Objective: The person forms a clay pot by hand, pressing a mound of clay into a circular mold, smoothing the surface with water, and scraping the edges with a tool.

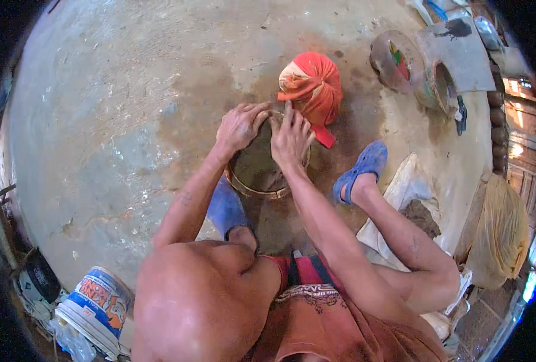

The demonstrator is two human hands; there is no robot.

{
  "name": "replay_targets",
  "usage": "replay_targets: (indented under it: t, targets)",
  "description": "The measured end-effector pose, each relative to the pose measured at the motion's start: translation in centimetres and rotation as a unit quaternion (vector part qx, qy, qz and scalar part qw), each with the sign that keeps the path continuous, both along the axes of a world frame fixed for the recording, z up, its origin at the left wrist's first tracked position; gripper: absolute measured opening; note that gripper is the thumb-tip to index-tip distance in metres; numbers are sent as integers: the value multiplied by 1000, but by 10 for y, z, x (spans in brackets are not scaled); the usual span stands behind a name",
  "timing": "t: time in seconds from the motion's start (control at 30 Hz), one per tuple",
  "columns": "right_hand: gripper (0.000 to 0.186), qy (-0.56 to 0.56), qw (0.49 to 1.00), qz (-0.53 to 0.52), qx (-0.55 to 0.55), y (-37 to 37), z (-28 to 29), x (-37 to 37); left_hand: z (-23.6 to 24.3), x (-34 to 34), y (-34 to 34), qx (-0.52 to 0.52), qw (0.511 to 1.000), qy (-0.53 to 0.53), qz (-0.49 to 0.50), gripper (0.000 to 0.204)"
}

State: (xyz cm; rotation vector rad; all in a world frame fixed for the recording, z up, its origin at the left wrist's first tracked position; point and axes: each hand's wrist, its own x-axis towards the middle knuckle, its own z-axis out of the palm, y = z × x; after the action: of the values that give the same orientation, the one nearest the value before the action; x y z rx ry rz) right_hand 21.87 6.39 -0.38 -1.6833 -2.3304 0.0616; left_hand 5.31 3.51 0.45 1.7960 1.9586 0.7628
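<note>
Between my feet on the floor is a round, wide-mouthed vessel with a thin pale rim and a wet-looking, grey-brown inside. My left hand is at its far left rim, fingers bent over the edge. On the far right rim, my right hand has its thumb and fingers curled about the edge, the index finger stretched forward. The two hands almost meet at the far side and hide that part of the rim. Just beyond my right hand sits a round bundle wrapped in red-orange cloth with a pale patch.
Blue clogs are on my feet, either side of the vessel. A white sack with a dark lump lies right. Round pots and a grey board stand far right. A paint bucket is near left.
</note>
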Motion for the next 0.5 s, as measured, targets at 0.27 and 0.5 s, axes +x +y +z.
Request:
replay_targets:
  t: [0.27,0.5]
  targets:
    - [54,267,941,207,25,58,22,-10,10,-13,-120,13,984,-123,128,58]
    - [75,187,903,379,-75,14,4,-33,26,47,-172,-140,986,52,73,76]
